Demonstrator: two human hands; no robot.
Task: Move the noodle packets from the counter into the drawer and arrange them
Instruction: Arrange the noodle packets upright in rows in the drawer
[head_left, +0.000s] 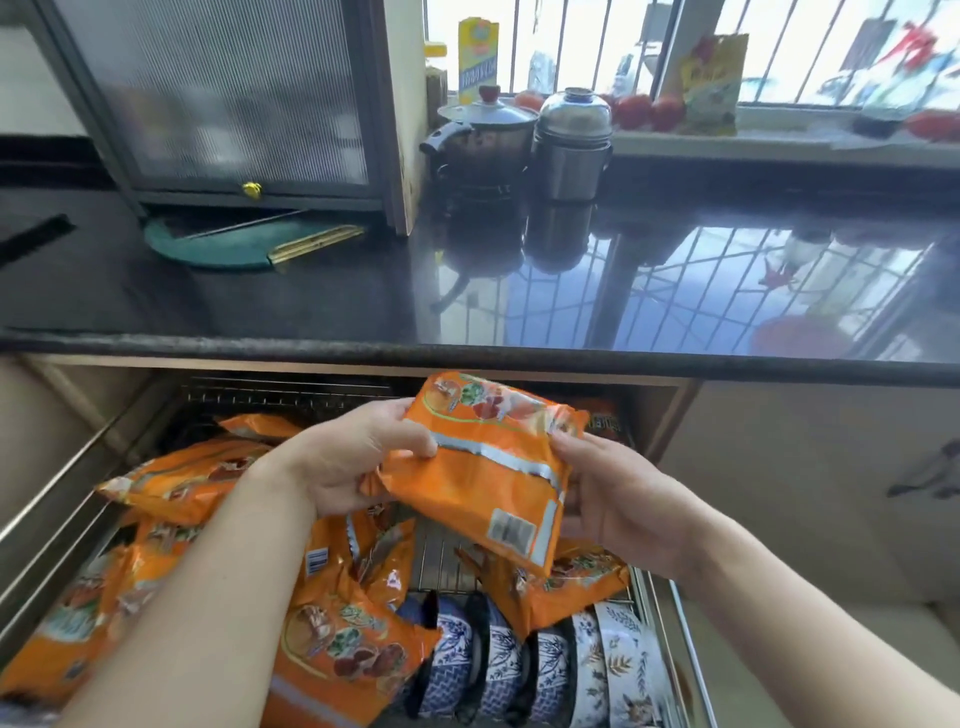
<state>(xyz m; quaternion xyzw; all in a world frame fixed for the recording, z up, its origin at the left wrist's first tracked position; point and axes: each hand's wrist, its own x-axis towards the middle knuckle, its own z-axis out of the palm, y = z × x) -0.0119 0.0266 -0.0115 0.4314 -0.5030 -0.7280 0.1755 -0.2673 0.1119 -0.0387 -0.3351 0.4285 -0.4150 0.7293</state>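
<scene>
A: Head view first. What is the surface, and what room?

B: A kitchen. A glossy black stone counter runs across the middle and mirrors the barred window at one o'clock. At eleven o'clock stands a cabinet with a ribbed glass door, a green round board at its foot. At twelve o'clock sit one lidded pot and one steel canister, side by side.

A: And below the counter?

B: A pulled-out wire drawer fills the lower half.

A: Where is the packet being handled?

B: Dead centre, above the drawer. The left hand pinches its nine o'clock edge, thumb on top; the right hand clamps the three o'clock edge. Both are closed on the one orange noodle packet, tilted, back seam facing up.

A: Counts?

B: In the drawer, at least five more loose packets show from eight to six o'clock and one at five o'clock; overlaps hide the exact total. Four or five blue-and-white bowls stand on edge in a row at six o'clock. No packets lie on the counter.
</scene>
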